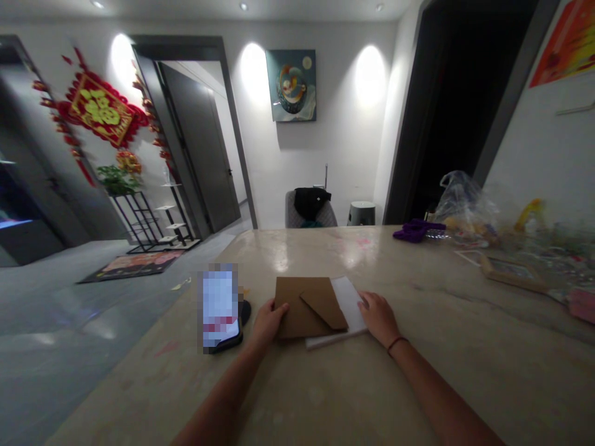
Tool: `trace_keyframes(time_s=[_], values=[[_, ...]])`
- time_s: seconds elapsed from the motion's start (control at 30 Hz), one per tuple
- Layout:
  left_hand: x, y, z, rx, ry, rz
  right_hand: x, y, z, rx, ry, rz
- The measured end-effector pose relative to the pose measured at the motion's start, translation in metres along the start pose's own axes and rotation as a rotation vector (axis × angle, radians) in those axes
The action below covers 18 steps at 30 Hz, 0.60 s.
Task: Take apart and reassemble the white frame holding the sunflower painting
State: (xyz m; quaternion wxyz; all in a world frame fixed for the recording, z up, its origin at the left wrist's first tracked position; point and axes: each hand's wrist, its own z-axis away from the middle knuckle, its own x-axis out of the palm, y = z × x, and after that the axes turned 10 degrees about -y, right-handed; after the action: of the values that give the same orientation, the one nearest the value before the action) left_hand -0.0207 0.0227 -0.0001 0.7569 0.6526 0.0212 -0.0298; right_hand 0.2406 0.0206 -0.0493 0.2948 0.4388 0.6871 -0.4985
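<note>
A brown paper envelope point(302, 310) with a slanted flap edge lies over white paper point(348, 303) in front of me. My left hand point(268, 321) grips the envelope's left edge, thumb on top and the other fingers hidden beneath. On the far side, my right hand point(379, 317) has its fingers curled at the right edge of the white paper; the fingertips are partly hidden. The paper sticks out from under the envelope on the right and along the near edge.
Left of my hands a phone point(220, 310) with a blurred screen stands propped on the table point(297, 396). Toward the right lie a purple cloth point(416, 230), a clear plastic bag point(467, 210) and a wooden frame point(511, 274). A chair point(290, 214) stands beyond the table's far edge.
</note>
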Motion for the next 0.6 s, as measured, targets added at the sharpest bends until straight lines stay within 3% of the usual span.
trace_keyframes(time_s=[0.23, 0.43, 0.6], values=[[-0.001, 0.006, 0.004, -0.032, 0.007, 0.27, -0.01, -0.017, 0.001, 0.005, 0.094, -0.203], [0.016, 0.004, 0.012, 0.041, -0.217, 0.416, -0.021, -0.042, 0.004, 0.089, 0.042, -0.647], [0.023, 0.016, 0.022, 0.156, -0.348, 0.267, -0.034, -0.031, 0.0, 0.276, -0.111, -1.164]])
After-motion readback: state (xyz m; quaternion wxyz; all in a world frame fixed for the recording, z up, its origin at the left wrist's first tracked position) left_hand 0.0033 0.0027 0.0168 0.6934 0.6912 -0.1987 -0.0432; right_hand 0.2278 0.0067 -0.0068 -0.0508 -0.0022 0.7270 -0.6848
